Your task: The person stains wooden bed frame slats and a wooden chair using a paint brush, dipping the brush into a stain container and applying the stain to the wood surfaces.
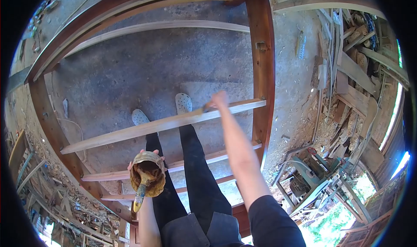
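Our left hand [145,160] cups a stained container [148,174] holding a blue-handled tool. Our right hand [218,99] grips a brush [200,110] laid on the slat [163,125] of the wooden frame [263,69]. We judge coating is underway; next, steady strokes along the slat. Concrete floor [143,69]; scrap timber [352,73] right.

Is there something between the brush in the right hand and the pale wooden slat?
Nothing visible. The right hand holds the small brush directly against the pale wooden slat; the left hand holds the stained container apart, lower down.
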### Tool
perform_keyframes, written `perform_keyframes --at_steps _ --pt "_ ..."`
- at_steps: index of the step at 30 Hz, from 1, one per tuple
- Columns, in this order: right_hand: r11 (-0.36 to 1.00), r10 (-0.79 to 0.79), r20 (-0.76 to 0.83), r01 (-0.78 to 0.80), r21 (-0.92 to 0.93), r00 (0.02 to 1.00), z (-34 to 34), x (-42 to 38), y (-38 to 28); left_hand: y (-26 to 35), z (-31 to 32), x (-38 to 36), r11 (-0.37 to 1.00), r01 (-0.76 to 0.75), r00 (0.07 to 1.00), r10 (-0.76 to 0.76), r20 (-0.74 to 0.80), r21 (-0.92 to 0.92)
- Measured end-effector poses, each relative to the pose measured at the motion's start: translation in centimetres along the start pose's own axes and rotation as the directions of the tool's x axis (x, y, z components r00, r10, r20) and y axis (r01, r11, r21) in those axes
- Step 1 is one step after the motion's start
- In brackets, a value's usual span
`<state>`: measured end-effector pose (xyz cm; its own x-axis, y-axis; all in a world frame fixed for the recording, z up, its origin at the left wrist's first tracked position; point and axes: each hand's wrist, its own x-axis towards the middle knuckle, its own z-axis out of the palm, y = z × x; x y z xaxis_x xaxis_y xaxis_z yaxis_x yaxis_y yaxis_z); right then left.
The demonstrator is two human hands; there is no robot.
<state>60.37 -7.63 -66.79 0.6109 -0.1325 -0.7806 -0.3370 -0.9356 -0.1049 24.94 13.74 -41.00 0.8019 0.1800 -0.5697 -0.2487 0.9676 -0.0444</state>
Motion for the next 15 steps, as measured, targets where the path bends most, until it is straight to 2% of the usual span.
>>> perform_keyframes --at_steps 1,2,3,5,6,8,10,12,13,15 --pt "0.98 -0.04 -0.139 0.011 -0.199 0.99 -1.9 1.7 1.1 0.0 0.2 0.0 1.0 0.01 1.0 -0.01 -0.021 0.02" --pt "0.975 -0.052 -0.227 0.0 -0.224 0.973 -4.8 2.1 1.1 -0.3 0.7 0.2 1.0 0.009 1.0 -0.009 -0.005 0.027" --pt "0.969 -0.065 -0.314 -0.015 -0.247 0.947 -7.8 1.9 1.0 -0.7 1.3 0.3 1.0 0.003 0.998 -0.001 -0.07 0.019" --pt "0.898 -0.288 -0.398 0.101 -0.428 0.871 -11.4 2.1 1.3 -1.1 1.7 0.5 0.998 0.0 0.99 0.009 -0.143 0.062" --pt "0.902 -0.291 -0.408 0.106 -0.419 0.865 -12.4 2.3 2.0 -1.3 1.7 0.6 0.998 -0.001 0.992 0.01 -0.129 0.07" --pt "0.747 -0.463 -0.21 0.252 -0.615 0.861 -13.1 2.7 3.4 -1.9 1.7 0.9 0.998 0.002 0.994 0.005 -0.105 0.064" --pt "0.738 -0.442 -0.184 0.239 -0.632 0.878 -11.0 2.6 5.1 -1.9 2.1 0.7 0.997 -0.004 0.992 0.014 -0.127 0.082" --pt "0.727 -0.419 -0.158 0.227 -0.648 0.894 -9.2 1.3 4.8 -1.5 1.6 0.4 1.0 0.028 0.984 -0.026 -0.179 0.006" --pt "0.699 -0.42 -0.091 0.258 -0.667 0.903 -7.9 0.3 3.5 -1.4 1.9 0.6 0.999 0.046 0.992 -0.044 -0.12 0.018" --pt "0.679 -0.43 0.029 0.344 -0.648 0.902 -5.3 -1.3 0.4 -1.3 2.7 0.4 0.999 0.035 0.99 -0.037 -0.137 -0.017"
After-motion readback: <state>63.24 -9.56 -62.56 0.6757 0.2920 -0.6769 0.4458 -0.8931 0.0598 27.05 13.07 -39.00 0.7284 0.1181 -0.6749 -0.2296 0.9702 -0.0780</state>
